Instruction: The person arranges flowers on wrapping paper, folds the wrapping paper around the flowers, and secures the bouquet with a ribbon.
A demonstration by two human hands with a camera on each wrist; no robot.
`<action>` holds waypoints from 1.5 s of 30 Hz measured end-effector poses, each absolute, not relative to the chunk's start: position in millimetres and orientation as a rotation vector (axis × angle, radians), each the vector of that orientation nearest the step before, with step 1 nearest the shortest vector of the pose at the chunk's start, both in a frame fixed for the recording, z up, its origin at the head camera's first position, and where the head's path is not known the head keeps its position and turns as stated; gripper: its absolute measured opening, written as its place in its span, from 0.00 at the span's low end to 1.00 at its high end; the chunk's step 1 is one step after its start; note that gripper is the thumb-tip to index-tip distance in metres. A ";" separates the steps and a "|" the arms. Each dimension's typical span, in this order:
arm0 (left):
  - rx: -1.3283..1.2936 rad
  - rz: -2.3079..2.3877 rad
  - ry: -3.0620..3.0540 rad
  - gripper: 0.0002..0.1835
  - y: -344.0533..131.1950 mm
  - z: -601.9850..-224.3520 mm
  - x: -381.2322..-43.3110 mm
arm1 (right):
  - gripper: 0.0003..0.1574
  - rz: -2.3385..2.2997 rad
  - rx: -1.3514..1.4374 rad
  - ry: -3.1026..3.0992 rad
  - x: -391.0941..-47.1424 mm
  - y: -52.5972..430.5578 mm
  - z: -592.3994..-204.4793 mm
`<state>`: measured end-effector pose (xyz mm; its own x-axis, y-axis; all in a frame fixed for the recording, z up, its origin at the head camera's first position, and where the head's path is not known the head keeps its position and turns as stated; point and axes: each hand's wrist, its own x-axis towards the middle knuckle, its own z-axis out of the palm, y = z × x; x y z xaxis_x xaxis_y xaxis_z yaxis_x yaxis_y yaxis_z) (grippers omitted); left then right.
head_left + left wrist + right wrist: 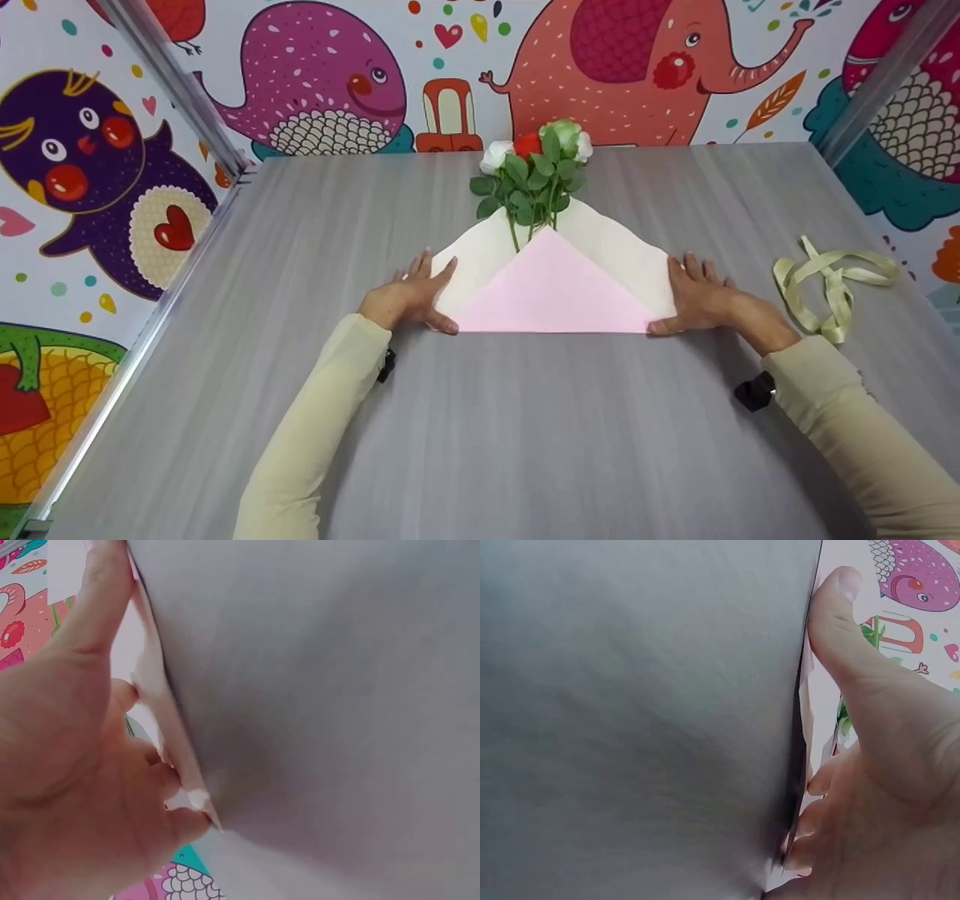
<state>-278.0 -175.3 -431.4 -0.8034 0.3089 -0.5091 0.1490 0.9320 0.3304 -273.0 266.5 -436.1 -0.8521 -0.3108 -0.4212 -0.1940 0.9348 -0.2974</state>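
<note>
A sheet of wrapping paper [555, 292] lies folded in the head view, its pink triangular flap turned up over the cream inner side [622, 244]. A small bunch of artificial roses [534, 169], white, red and pale green with leafy stems, rests at the top middle, the stem ends tucked behind the flap's point. My left hand [412, 294] rests at the paper's left side with fingers spread, thumb at the lower left corner. Mirroring it, my right hand [697, 294] touches the right side, its thumb [832, 622] along the fold. Both wrist views show fingertips right at the paper's edge.
A loose pale yellow-green ribbon [836, 281] lies curled on the grey table [480, 435], right of my right hand. Metal frame posts [176, 82] stand at the table's back corners. Behind is a wall printed with cartoon animals [322, 75].
</note>
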 end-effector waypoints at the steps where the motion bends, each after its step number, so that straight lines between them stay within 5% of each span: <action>1: 0.323 0.367 2.510 0.67 -175.6 -430.8 -278.0 | 0.87 -0.346 -0.372 2.617 -273.3 267.1 -436.2; 19: 0.332 0.344 2.559 0.64 -176.4 -434.1 -273.2 | 0.88 -0.318 -0.480 2.597 -274.3 276.5 -433.3; 27: 0.238 0.380 2.552 0.64 -165.5 -426.7 -266.5 | 0.86 -0.377 -0.517 2.595 -263.4 236.8 -396.4; 45: -0.293 0.687 2.841 0.47 -167.1 -424.1 -260.9 | 0.63 -0.610 -0.785 2.659 -249.8 146.7 -406.5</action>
